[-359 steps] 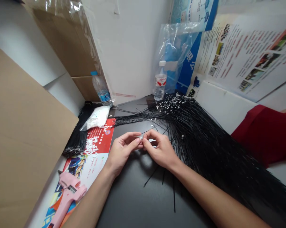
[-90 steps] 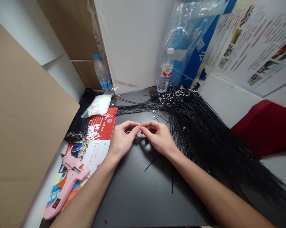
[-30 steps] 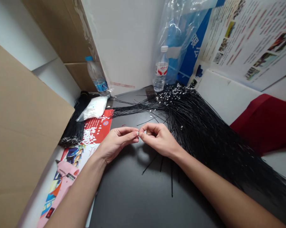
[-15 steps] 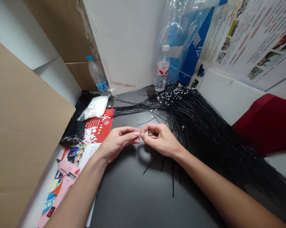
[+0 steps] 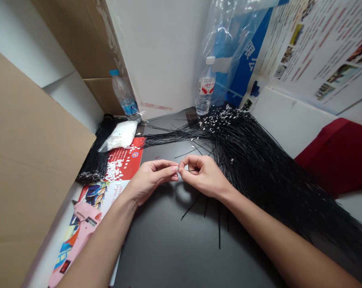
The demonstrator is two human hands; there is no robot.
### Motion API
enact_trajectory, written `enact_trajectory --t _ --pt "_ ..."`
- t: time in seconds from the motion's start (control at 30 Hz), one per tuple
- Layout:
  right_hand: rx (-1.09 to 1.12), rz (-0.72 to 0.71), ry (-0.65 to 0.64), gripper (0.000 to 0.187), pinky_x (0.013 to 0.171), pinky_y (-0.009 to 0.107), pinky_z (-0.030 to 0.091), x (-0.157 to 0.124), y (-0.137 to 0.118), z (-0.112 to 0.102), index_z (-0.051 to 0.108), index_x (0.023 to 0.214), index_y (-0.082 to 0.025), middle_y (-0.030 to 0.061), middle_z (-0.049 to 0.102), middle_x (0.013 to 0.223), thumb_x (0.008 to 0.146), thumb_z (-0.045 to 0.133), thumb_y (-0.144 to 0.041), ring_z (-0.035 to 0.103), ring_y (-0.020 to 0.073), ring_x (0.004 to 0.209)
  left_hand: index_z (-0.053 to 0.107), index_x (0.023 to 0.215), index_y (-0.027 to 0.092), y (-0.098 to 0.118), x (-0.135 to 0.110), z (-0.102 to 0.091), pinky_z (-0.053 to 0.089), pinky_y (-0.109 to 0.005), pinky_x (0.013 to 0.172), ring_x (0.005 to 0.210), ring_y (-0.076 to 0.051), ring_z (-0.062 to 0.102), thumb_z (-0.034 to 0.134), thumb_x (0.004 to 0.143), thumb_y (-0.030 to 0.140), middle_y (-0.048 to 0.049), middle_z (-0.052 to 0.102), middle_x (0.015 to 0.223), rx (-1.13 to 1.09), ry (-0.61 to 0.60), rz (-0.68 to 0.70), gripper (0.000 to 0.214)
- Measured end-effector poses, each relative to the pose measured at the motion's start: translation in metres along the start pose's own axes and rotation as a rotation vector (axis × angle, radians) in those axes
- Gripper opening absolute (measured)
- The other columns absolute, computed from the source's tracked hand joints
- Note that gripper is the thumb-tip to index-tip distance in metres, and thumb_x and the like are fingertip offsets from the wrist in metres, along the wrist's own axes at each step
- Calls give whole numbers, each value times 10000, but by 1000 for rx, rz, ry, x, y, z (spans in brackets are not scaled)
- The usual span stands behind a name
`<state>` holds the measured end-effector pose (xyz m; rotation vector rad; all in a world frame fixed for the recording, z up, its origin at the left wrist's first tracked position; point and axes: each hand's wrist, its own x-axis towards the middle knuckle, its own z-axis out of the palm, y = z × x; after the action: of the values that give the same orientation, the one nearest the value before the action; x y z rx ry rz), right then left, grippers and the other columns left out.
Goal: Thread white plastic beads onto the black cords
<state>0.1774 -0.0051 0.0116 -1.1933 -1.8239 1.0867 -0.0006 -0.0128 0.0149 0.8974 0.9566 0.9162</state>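
Head view: we observe the left hand (image 5: 149, 180) and right hand (image 5: 203, 178) pinching at the fingertips, a tiny white plastic piece (image 5: 177, 169) held between them above the black table (image 5: 175, 248), beside a loose mass of thin black plastic strands (image 5: 259, 176). We read 限公 on the blue poster (image 5: 247, 60); the clear water bottle's (image 5: 205, 94) red label is too small to read.

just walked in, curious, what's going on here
A person is pinching a tiny white plastic piece between the fingertips of their left hand and right hand, above a black tabletop. A large spray of thin black cords, many tipped with white bits, fans out beside the right hand. Loose white bits lie heaped on a red printed leaflet, near a pink hot glue gun.
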Motion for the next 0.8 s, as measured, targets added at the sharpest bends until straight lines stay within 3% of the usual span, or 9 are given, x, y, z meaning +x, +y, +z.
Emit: enact_trajectory --t 0.27,0.43,0.57,0.7,0.8 --pt "-129 64 94 144 459 215 218 -1 -8 3 657 687 -156 -83 346 469 742 600 -276 290 61 449 783 808 145 -4 1 6 544 -290 733 674 -150 664 860 658 307 -50 743 752 205 149 133 233" --pt "-173 -1 190 141 483 215 249 -3 -6 8 643 696 -156 -77 377 477 771 601 -267 319 64 457 769 773 141 -5 2 16 544 -290 710 691 -170 680 835 666 292 -61 759 756 284 247 234 196" --pt "-171 -47 218 143 505 212 284 -3 1 11 670 749 -153 -70 400 494 802 585 -255 363 71 471 757 780 135 -9 4 14 551 -291 710 681 -163 683 853 649 306 -53 757 756 217 256 231 236" --pt "-177 -61 159 151 522 214 330 -3 5 10 690 846 -155 -46 535 542 825 595 -269 445 83 486 752 804 128 -13 7 7 552 -279 731 670 -137 682 883 618 333 -43 750 760 66 230 168 306" --pt "-159 -75 175 113 524 209 357 -1 5 10 655 817 -157 -24 597 599 819 596 -254 475 84 506 751 807 128 -14 9 5 551 -275 738 663 -127 682 896 600 326 -34 745 757 4 227 143 322"
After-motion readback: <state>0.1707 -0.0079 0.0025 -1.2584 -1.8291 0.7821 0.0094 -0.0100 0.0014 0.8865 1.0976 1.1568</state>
